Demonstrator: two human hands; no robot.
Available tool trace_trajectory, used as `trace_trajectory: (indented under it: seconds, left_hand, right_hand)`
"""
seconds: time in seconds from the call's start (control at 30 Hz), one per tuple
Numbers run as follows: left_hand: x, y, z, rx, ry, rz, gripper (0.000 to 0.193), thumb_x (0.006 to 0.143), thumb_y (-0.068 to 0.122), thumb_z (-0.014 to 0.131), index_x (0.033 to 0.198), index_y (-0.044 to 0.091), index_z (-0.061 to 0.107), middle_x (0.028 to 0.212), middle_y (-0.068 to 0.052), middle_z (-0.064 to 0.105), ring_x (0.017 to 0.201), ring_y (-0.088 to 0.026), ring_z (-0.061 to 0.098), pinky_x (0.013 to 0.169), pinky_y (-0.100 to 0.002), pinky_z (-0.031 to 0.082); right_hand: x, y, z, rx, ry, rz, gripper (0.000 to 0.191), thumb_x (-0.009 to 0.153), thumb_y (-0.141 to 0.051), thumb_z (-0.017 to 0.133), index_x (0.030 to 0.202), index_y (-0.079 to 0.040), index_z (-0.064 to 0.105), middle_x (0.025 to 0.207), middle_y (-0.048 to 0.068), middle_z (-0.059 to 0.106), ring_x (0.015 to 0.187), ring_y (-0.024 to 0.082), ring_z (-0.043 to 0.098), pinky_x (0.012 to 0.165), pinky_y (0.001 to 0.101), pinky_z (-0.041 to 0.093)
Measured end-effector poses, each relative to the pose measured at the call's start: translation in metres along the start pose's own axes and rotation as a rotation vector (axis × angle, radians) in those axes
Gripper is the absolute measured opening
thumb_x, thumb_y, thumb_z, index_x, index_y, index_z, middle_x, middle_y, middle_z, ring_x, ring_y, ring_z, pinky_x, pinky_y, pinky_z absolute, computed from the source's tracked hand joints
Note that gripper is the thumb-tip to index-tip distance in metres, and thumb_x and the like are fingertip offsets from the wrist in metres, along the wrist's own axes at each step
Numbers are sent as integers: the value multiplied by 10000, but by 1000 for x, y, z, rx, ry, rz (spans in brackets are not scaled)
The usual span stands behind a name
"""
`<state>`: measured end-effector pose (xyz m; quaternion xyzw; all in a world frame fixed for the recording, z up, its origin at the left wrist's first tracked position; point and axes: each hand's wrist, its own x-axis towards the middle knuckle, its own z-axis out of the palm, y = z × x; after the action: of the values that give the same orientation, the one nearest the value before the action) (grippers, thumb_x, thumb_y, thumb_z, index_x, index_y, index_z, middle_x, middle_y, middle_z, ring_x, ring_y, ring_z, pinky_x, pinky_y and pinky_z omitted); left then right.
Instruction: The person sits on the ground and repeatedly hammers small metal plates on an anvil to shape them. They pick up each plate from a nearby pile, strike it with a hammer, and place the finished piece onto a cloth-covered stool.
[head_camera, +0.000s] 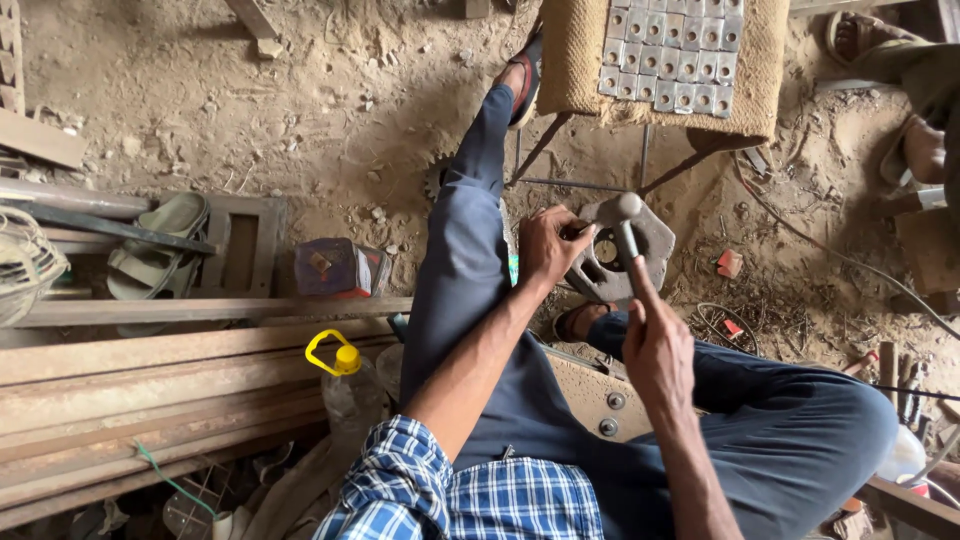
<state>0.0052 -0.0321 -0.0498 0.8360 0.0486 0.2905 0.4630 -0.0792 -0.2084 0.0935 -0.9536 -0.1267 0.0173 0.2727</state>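
Note:
My left hand (549, 245) grips the left edge of a grey, lobed metal casting (612, 250) with a round hole in its middle, holding it above the dirt floor between my legs. My right hand (655, 345) is shut on the handle of a hammer (628, 222), whose head rests on top of the casting. My legs in dark blue trousers stretch out on either side; the left foot wears a sandal (525, 75).
A stool covered in sacking (585, 60) carries several small square metal plates (670, 50). Rusty steel bars (150, 390) lie at left, with a yellow-capped plastic bottle (348, 385), a small box (340, 268) and sandals (155, 255). Another person's sandalled feet (915, 150) are at right.

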Motion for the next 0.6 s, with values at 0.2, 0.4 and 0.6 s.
trace_trajectory:
  seconds: [0.2, 0.4, 0.6]
  left_hand:
    - [-3, 5, -7, -74, -89, -168, 177, 794, 241, 850, 788, 81, 774, 759, -33, 724, 623, -161, 649, 595, -339, 499]
    - [-1, -2, 3, -90, -92, -163, 171, 807, 246, 850, 765, 107, 759, 756, -17, 737, 636, -145, 666, 662, -341, 514]
    - [-5, -2, 3, -105, -112, -226, 175, 802, 240, 851, 779, 90, 762, 755, -42, 726, 616, -160, 649, 586, -340, 496]
  right_hand:
    - [-10, 7, -7, 50, 214, -191, 534, 1140, -150, 458, 1666, -188, 367, 846, 125, 627, 614, 162, 562, 555, 366, 487]
    - [-6, 12, 10, -121, 71, -128, 569, 1077, -141, 491, 1635, -149, 378, 750, 112, 619, 529, 178, 527, 461, 338, 494]
    - [-6, 9, -3, 8, 38, -2, 529, 1095, -150, 502, 1618, -186, 425, 702, 136, 600, 517, 214, 533, 513, 419, 462]
